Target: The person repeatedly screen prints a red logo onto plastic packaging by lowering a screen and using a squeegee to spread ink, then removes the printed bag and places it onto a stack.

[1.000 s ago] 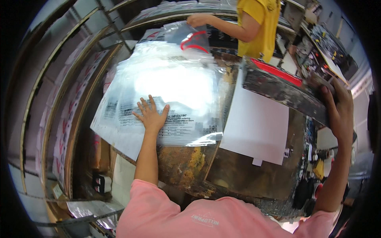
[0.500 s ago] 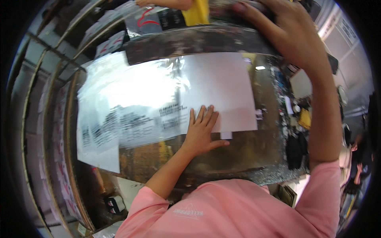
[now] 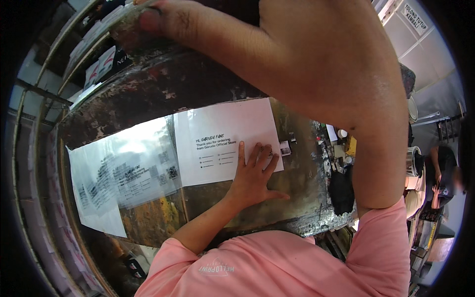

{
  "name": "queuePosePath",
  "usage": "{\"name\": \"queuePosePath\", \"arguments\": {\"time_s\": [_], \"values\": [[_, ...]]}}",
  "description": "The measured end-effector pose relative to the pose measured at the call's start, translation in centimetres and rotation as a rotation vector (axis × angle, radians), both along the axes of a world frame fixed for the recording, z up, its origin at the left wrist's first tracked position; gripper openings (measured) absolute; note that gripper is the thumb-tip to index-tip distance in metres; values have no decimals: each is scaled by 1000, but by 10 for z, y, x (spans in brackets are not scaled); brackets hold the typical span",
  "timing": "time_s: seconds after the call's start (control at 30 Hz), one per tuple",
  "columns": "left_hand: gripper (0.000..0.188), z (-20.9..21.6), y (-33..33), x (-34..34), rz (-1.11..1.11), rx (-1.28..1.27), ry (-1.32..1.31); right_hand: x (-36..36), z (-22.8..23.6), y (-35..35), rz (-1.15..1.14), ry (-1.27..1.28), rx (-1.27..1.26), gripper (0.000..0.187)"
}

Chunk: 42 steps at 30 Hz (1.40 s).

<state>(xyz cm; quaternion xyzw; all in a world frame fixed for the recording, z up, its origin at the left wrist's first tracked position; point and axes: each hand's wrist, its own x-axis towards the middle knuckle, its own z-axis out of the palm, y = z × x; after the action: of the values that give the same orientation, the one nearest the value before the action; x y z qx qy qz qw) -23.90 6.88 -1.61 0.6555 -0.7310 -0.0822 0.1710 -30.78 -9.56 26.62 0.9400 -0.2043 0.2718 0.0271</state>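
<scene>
My left hand lies flat with its fingers spread on the lower right part of a white sheet printed in black. To the left, glossy see-through sheets overlap, with doubled black print showing. My right hand is raised very close at the top. Its thumb stretches left along the blurred edge of a dark, paint-stained frame, which it appears to grip. The other fingers of that hand are cut off by the picture's edge.
The sheets lie on a stained brown tabletop. A metal rack with stacked sheets stands at left. At right are a black cloth, a yellow item, a metal can and another person.
My right hand has come much closer, and the dark frame looks larger and tilted. My left hand stays on the white sheet, whose print is now sharp. The view has shifted right.
</scene>
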Motion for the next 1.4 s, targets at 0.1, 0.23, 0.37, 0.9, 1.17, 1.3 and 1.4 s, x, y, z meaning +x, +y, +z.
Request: {"name": "queuePosePath", "arguments": {"time_s": [0.1, 0.23, 0.37, 0.9, 1.17, 1.3, 1.4], "values": [[120, -3, 2, -1, -12, -61, 2, 1, 1, 0, 2, -1, 4, 74], [118, -7, 3, -2, -24, -128, -4, 5, 10, 6, -25, 30, 11, 75], [115, -4, 1, -5, -44, -170, -14, 12, 33, 18, -132, 128, 66, 76], [102, -14, 6, -4, -50, -254, -27, 18, 12, 25, -68, 11, 16, 73], [89, -10, 19, 2, -74, -390, 64, 19, 17, 29, -31, 69, 37, 82], [57, 65, 61, 62, 565, -358, 625, 5, -3, 26, 18, -111, -96, 63], [76, 118, 115, 124, 312, -744, 1318, -1, -52, 46, 65, -142, -100, 47]]}}
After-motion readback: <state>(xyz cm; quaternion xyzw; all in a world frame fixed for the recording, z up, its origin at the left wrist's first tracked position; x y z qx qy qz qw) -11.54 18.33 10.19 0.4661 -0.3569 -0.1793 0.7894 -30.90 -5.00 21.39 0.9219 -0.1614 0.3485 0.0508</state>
